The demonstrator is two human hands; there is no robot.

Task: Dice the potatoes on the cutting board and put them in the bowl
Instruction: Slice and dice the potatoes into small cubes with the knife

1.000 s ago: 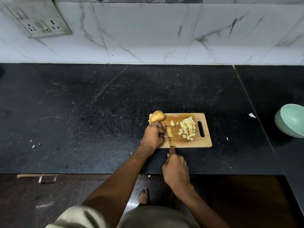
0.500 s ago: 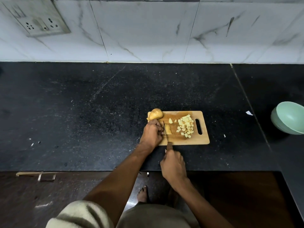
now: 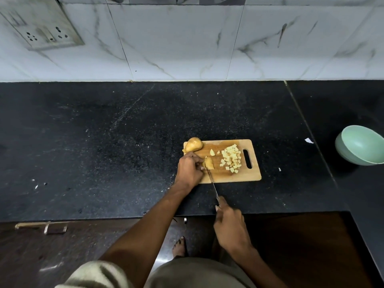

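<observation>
One potato piece (image 3: 209,163) lies on the cutting board (image 3: 226,175), pinched by the left hand (image 3: 190,170); just to its left runs the knife (image 3: 212,182), clasped by the right hand (image 3: 229,225), blade pointing away.

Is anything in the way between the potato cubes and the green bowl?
Nothing visible. The cubes lie on the board; the bowl stands apart to the right. Between them is bare black counter with only a small white scrap and a speck.
</observation>
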